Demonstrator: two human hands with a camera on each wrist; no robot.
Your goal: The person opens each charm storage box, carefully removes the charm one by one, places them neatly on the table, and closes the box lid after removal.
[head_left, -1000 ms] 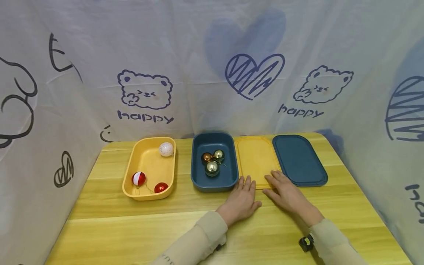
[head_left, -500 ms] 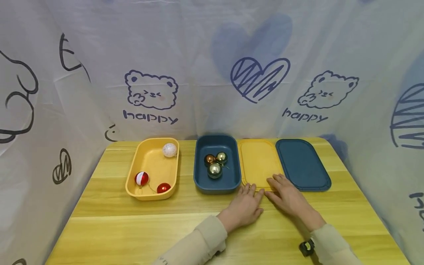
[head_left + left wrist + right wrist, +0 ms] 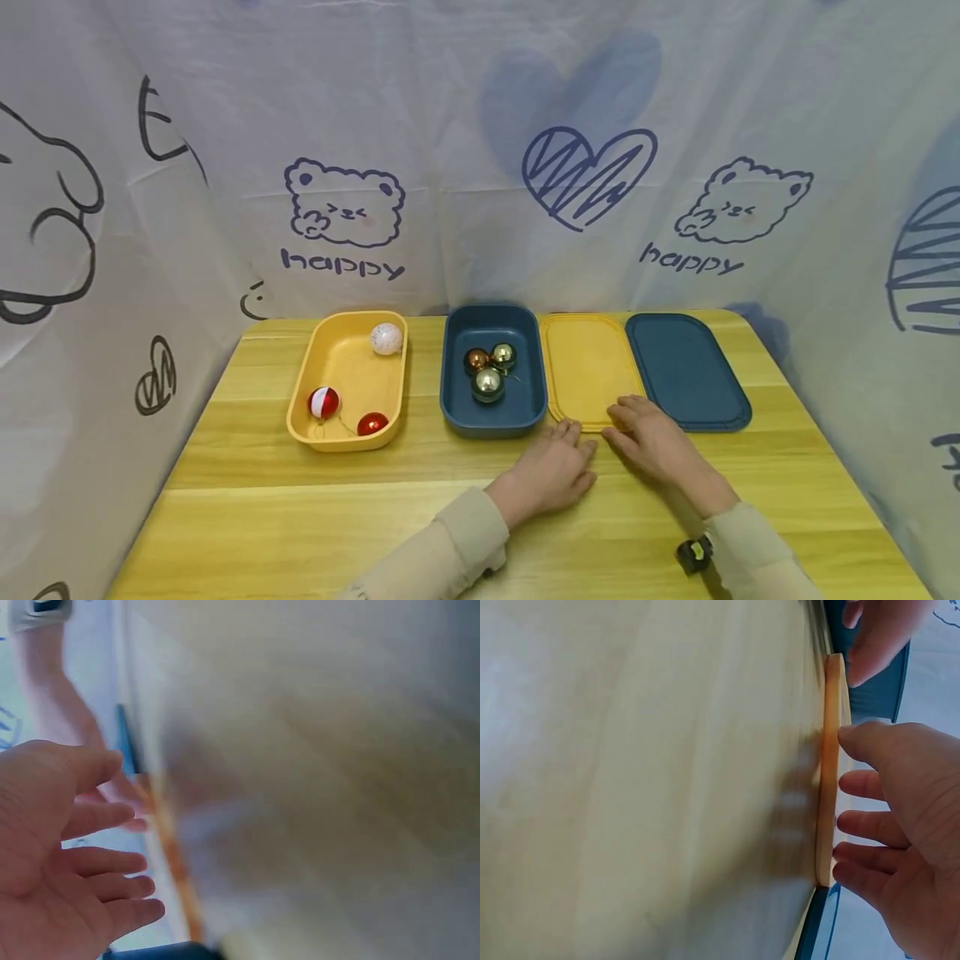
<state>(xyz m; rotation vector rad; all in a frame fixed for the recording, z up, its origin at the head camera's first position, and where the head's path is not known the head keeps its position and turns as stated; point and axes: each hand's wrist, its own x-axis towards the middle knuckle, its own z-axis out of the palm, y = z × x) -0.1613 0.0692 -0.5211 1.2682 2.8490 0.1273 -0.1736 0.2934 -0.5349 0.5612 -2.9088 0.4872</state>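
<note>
In the head view my left hand [image 3: 547, 468] lies with extended fingers at the near left corner of the yellow lid [image 3: 588, 367], just off the blue box [image 3: 492, 432]. My right hand [image 3: 663, 446] has its fingertips on that lid's near right corner. The right wrist view shows its loosely spread fingers right at the lid's edge [image 3: 827, 772]. Three shiny baubles, a copper one [image 3: 476, 360], a pale gold one [image 3: 503, 356] and a larger gold one [image 3: 487, 384], sit in the blue box. Neither hand grips anything.
On the left stands a yellow box [image 3: 347, 444] with a white speckled ball [image 3: 386, 338], a red-and-white ball [image 3: 323, 402] and a red bauble [image 3: 372, 423]. A blue lid [image 3: 688, 371] lies right of the yellow one. White cloth [image 3: 450, 208] with drawings walls in the wooden table [image 3: 300, 533].
My left hand's fingers have drawn back slightly from the blue box's corner. My right hand stays nearly in place at the yellow lid. The head view has shifted a little.
</note>
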